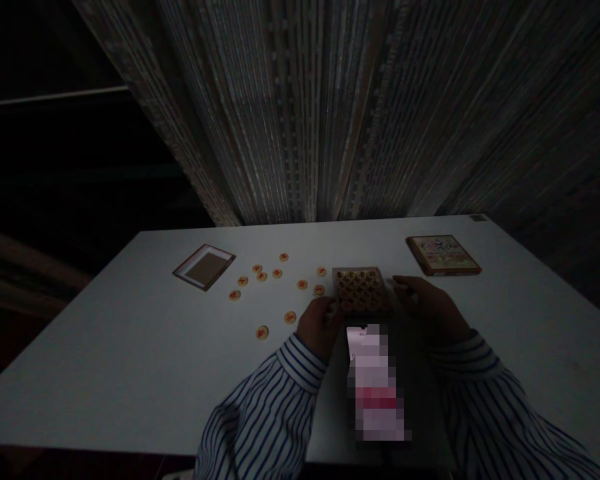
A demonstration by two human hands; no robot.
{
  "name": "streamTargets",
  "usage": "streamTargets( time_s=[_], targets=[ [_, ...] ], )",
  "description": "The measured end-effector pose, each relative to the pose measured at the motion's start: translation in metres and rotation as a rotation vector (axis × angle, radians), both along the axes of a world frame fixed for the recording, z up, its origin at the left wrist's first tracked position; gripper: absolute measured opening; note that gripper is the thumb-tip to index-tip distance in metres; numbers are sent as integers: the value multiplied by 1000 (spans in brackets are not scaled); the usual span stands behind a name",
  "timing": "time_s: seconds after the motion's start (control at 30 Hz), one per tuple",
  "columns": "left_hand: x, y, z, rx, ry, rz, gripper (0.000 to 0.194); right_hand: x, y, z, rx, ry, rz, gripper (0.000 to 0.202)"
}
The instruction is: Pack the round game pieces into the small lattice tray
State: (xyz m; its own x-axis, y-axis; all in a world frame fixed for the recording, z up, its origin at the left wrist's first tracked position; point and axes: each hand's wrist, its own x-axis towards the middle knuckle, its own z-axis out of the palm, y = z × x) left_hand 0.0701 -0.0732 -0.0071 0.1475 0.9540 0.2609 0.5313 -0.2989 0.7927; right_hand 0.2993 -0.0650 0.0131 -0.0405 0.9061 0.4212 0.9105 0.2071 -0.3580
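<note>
A shallow box [363,300] holds rows of round Chinese chess pieces, with dark characters at the far row. My left hand [321,328] is closed at the box's near left corner, its fingertips partly hidden in shadow. To the right of the box is my right hand [433,307], fingers reaching toward the box's side and thumb apart from them; whether they touch it is hard to see. Several loose Chinese chess pieces [302,285] with red characters lie scattered to the left of the box.
A lit phone [375,387], partly blurred out, lies in front of the box. A flat open case or lid [185,269] rests at the left. Toward the right is a printed box [445,255]. Striped curtains [305,120] hang behind the white table [145,373]. The light is dim.
</note>
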Motion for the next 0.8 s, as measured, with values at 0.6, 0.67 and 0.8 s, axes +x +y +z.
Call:
streamTargets(
  time_s=[0.6,0.67,0.8],
  targets=[
    [3,0,-7,-53,92,-52,35,-4,3,-12,-284,85,10,30],
    [2,0,-8,-46,96,-52,33,-4,3,-9,-317,96,4,30],
    [3,0,-9,-50,102,-47,33,-4,3,-10,-314,102,11,31]
  ],
)
